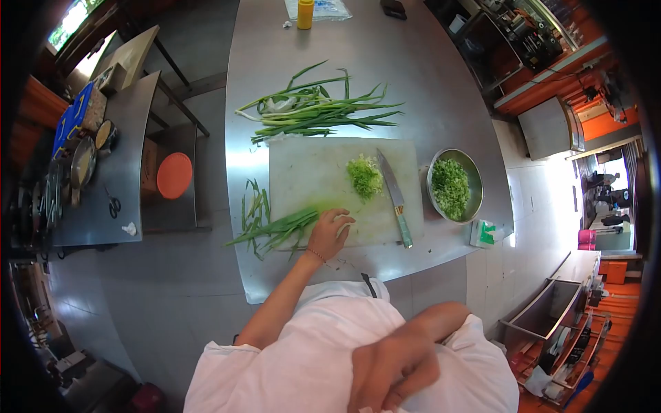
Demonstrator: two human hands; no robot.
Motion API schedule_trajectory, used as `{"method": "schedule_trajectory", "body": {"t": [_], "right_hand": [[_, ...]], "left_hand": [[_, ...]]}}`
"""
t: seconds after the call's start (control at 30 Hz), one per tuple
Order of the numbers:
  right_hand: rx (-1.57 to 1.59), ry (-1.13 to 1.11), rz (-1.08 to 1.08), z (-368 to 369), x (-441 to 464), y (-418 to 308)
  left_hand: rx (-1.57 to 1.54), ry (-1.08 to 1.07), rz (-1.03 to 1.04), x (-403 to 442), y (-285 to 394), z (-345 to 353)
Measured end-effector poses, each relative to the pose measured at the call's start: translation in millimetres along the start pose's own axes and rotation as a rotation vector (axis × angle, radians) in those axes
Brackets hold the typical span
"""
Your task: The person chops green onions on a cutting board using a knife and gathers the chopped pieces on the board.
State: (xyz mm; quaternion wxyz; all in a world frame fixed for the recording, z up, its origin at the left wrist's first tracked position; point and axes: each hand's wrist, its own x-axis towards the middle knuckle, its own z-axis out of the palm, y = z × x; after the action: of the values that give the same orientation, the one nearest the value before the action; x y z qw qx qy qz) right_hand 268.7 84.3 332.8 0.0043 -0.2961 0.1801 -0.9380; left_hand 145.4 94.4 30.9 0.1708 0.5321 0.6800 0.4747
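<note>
My left hand (330, 233) rests on the white cutting board (310, 165), fingers loosely spread and apart. It lies beside the cut ends of a bunch of green onions (286, 226), whose leaves stick out past the board's left edge. A heap of chopped green onion (365, 176) sits on the board beyond the hand. Right of the heap lies a knife (394, 196) with a green handle pointing towards me, untouched. My right hand (396, 368) is raised in front of my white shirt, close to the camera and blurred; its fingers look bent, but what they hold, if anything, is hidden.
A metal bowl (454, 186) of chopped green onion stands right of the board, near a small green-and-white packet (484, 234). Whole green onions (317, 107) lie beyond the board on the steel table (372, 62). A yellow bottle (305, 14) stands at the far end.
</note>
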Motion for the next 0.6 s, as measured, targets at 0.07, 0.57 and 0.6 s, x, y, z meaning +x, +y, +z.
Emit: {"method": "schedule_trajectory", "body": {"t": [0.07,0.57,0.6], "right_hand": [[-0.135,-0.073,0.018,-5.0,20.3,-1.2],[-0.431,-0.484,0.130,7.9,11.1,-29.1],[-0.449,-0.454,0.125,9.4,9.9,-31.7]], "left_hand": [[0.002,-0.006,0.007,-0.7,0.2,2.5],[0.012,-0.060,-0.021,-3.2,-0.3,5.3],[0.010,-0.055,-0.027,-2.6,-0.6,5.1]]}}
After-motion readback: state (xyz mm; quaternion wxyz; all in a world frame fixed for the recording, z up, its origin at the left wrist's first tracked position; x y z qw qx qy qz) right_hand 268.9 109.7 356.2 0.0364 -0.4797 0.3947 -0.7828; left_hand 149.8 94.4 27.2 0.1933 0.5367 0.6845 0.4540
